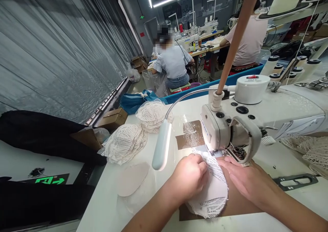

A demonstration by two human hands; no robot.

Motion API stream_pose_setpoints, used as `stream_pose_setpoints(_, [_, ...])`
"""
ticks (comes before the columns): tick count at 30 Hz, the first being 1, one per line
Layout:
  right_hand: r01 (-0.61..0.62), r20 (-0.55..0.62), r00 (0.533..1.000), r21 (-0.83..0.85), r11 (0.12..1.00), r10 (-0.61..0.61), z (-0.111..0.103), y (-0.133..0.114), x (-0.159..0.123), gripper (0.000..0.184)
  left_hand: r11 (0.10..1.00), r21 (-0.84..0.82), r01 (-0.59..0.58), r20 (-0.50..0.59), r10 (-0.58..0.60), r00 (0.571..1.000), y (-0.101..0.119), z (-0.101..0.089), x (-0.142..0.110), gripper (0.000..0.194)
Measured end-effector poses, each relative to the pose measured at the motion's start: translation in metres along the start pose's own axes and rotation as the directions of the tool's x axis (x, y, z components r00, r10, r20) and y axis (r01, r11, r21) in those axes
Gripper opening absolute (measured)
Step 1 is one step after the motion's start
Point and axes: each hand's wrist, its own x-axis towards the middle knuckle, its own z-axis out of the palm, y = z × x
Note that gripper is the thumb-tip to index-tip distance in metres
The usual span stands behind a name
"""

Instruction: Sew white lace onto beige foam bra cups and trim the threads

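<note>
While my left hand (191, 175) curls over the left side of the lace piece (217, 191), I cannot tell whether its fingers pinch the cloth. My right hand (246, 179) lies flattened, fingers stretched out, by the piece's right edge. The lace piece lies between my hands, partly over a brown sheet (241, 208) on the worktop (107, 198), its far end under the sewing machine (216, 126). Left of my left hand lies a pale oval pad (134, 179); beyond it sits a lace stack (125, 143).
</note>
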Motion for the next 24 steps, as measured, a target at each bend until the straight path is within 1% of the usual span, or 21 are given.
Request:
stream_pose_setpoints(4, [0.044, -0.032, 0.998, -0.013, 0.999, -0.045, -0.008, -0.001, 0.004, 0.045, 0.998, -0.056, -0.021, -0.037, 0.019, 0.999, 0.003, 0.004, 0.001, 0.019])
stream_pose_setpoints(6, [0.032, -0.046, 0.998, 0.022, 0.999, -0.031, -0.010, -0.002, 0.005, 0.042, 0.998, -0.063, -0.031, -0.035, 0.029, 0.999, 0.004, 0.004, 0.001, 0.019])
stream_pose_setpoints(9, [-0.027, -0.031, 0.999, 0.076, 0.997, 0.029, -0.010, -0.002, 0.003, 0.038, 0.999, -0.026, -0.033, -0.038, 0.032, 0.999, 0.004, 0.005, -0.001, 0.019])
stream_pose_setpoints(11, [-0.047, -0.017, 0.999, 0.101, 0.994, 0.049, -0.009, -0.003, 0.002, 0.038, 1.000, 0.006, -0.028, -0.049, 0.028, 0.998, 0.004, 0.005, -0.001, 0.017])
stream_pose_setpoints(13, [-0.036, -0.014, 0.999, 0.120, 0.992, 0.038, -0.008, -0.003, 0.001, 0.040, 1.000, 0.017, -0.024, -0.051, 0.025, 0.998, 0.003, 0.004, -0.002, 0.016])
stream_pose_setpoints(16, [-0.001, 0.014, 1.000, 0.127, 0.992, 0.000, -0.004, -0.002, -0.002, 0.045, 0.998, -0.032, -0.052, -0.038, 0.051, 0.998, 0.003, 0.006, -0.001, 0.012])
stream_pose_setpoints(17, [0.001, 0.038, 0.999, 0.121, 0.993, -0.006, -0.002, -0.002, -0.003, 0.046, 0.996, -0.054, -0.070, -0.044, 0.068, 0.997, 0.002, 0.007, -0.001, 0.015])
stream_pose_setpoints(19, [0.007, 0.070, 0.997, 0.100, 0.995, -0.014, 0.001, -0.003, -0.005, 0.049, 0.992, -0.072, -0.105, -0.072, 0.100, 0.992, 0.000, 0.011, -0.001, 0.029])
stream_pose_setpoints(20, [0.011, 0.067, 0.998, 0.085, 0.996, -0.017, 0.002, -0.003, -0.006, 0.049, 0.991, -0.062, -0.121, -0.087, 0.116, 0.989, -0.001, 0.014, -0.001, 0.036])
stream_pose_setpoints(24, [0.048, -0.017, 0.999, 0.025, 0.999, -0.048, 0.003, -0.004, -0.004, 0.048, 0.982, -0.011, -0.188, -0.092, 0.186, 0.978, -0.007, 0.020, 0.000, 0.050])
